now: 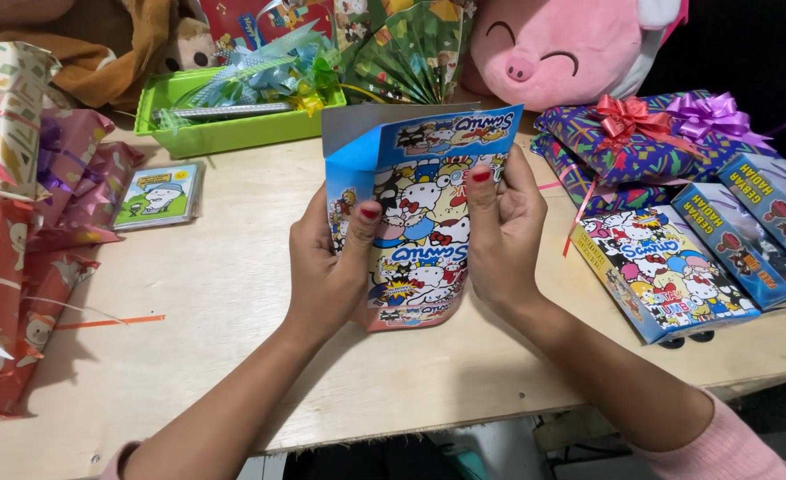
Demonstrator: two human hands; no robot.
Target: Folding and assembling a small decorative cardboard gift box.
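We hold a flat parcel in cartoon-print wrapping paper (419, 240) upright between our hands, its lower edge resting on the tabletop (224, 293) and its long axis running up and away from us. Our left hand (326, 262) grips the parcel's left edge, thumb pressed on the printed face; our right hand (504, 236) grips the right edge the same way, thumb on the front and fingers wrapped behind. Both hands sit about level and equally close, the parcel directly between them. At the top a blue flap of paper (357, 147) stands loose and folded back, above our thumbs. Behind it a green plastic tray (233, 129) holds curled ribbon and bows (277, 76) and a long metallic strip whose kind we cannot tell. To our right lie wrapped boxes (668, 267) in similar cartoon paper and a purple-wrapped gift with red and violet bows (642, 133); a pink plush pig (562, 49) sits behind them. To our left are more wrapped gifts (28, 231) and a small card case (160, 194).
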